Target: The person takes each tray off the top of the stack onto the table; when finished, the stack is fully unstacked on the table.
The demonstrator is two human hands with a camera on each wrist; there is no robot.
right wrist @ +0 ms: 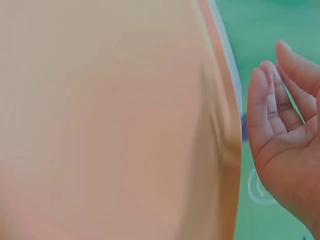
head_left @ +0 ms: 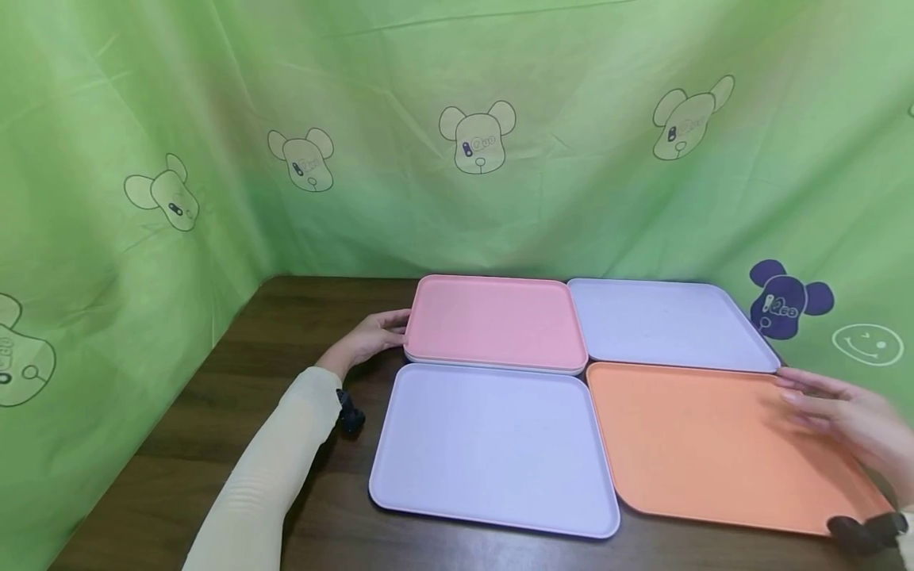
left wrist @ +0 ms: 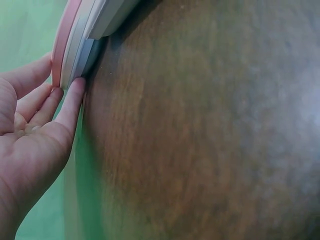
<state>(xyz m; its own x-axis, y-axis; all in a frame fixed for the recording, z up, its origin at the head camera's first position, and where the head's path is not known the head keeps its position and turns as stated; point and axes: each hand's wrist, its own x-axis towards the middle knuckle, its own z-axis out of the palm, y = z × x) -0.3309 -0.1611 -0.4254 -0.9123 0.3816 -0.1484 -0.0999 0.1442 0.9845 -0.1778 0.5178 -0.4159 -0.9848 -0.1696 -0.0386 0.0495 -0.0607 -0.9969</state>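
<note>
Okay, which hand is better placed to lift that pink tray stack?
Probably the left hand: its fingertips already touch the pink tray stack edge. The right hand hovers by the orange tray.

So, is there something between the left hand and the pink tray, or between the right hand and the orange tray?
Nothing visible. The left hand already touches the left edge of the pink tray, which tops a small stack. The right hand is open beside the right edge of the orange tray, with only a bare gap between them in the right wrist view.
</note>
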